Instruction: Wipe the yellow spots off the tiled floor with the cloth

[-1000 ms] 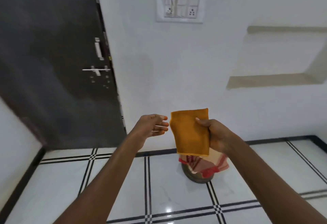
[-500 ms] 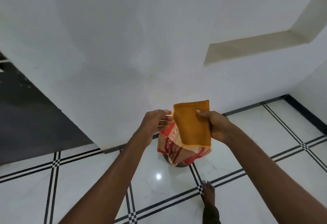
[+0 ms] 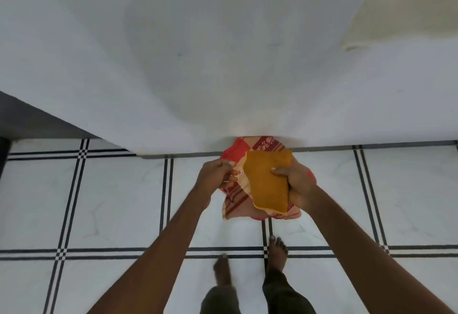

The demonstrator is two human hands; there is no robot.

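A folded orange-yellow cloth (image 3: 268, 181) hangs in front of me, pinched along its right edge by my right hand (image 3: 296, 184). My left hand (image 3: 216, 175) hovers just left of the cloth with its fingers curled together, holding nothing that I can see. Both hands are held out over the white tiled floor (image 3: 111, 202) with black grid lines. No yellow spots show on the tiles in view.
A red and cream patterned fabric bundle (image 3: 235, 202) lies on the floor against the white wall (image 3: 223, 53), right under my hands. My bare feet (image 3: 277, 251) stand on the tiles below it. A dark doorway (image 3: 22, 120) is at the far left.
My head has tipped down from the wall and door toward the floor. The hands keep the same pose with the cloth, and my feet have come into view.
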